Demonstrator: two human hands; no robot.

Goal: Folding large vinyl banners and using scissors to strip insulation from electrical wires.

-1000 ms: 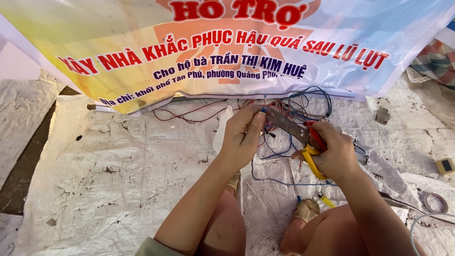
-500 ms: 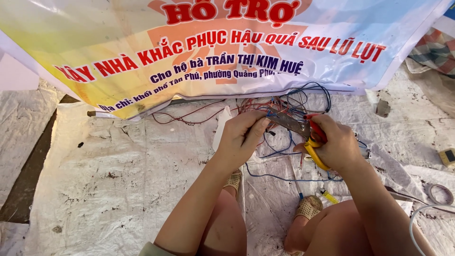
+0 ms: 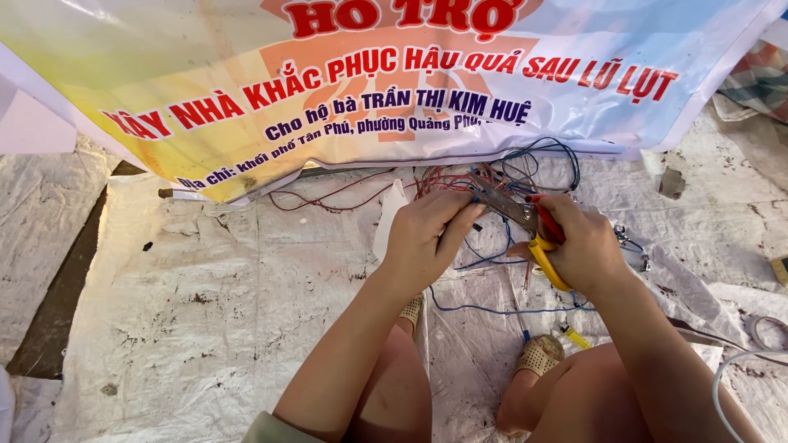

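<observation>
Dull grey metal on the pliers (image 3: pixel 502 205), glossy yellow-and-red plastic grips; thin plastic-coated wires (image 3: pixel 525 168); glossy printed banner (image 3: pixel 369 74); rough, stained woven tarp (image 3: pixel 205 328).

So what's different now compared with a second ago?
Very little. The left hand has closed tighter on the wires at the tool's tip. The right hand still grips the red-and-yellow-handled pliers. Banner, ground sheet and feet look unchanged.

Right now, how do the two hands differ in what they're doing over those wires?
The right hand grips pliers with red and yellow handles; the left hand holds no tool and pinches wires at the pliers' tip. The right hand is closed in a fist around the handles, the left curls its fingers loosely. Both are bare and work over the same wire tangle.
</observation>
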